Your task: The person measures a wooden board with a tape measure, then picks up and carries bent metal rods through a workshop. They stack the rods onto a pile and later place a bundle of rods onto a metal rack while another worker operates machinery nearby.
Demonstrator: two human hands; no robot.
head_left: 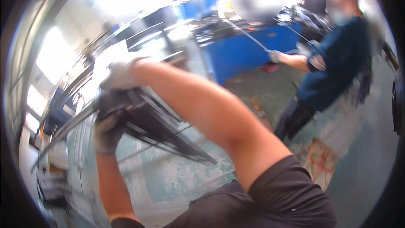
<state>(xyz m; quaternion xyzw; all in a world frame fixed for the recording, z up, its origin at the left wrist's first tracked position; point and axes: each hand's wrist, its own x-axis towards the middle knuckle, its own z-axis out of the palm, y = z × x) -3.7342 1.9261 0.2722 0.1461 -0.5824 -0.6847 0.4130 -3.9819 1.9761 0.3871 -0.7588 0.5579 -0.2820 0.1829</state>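
Note:
In front of me on the left is a dark bundle of long thin pieces [158, 128], blurred by motion, that tapers toward the lower right. My left hand [107, 134], in a grey glove, is closed around its near left end. Across the top of that same end reaches my right arm; my right hand [120, 75], in a pale glove, is against or just above the bundle. Blur smears the right fingers, so their grip does not show. What exactly the dark pieces are cannot be made out.
A metal rail [67, 133] slants by my hands on the left. At right, a co-worker in a dark blue top [337, 63] holds a long thin rod [247, 34] beside a blue bench [244, 50]. A board with red marks [322, 160] lies on the floor.

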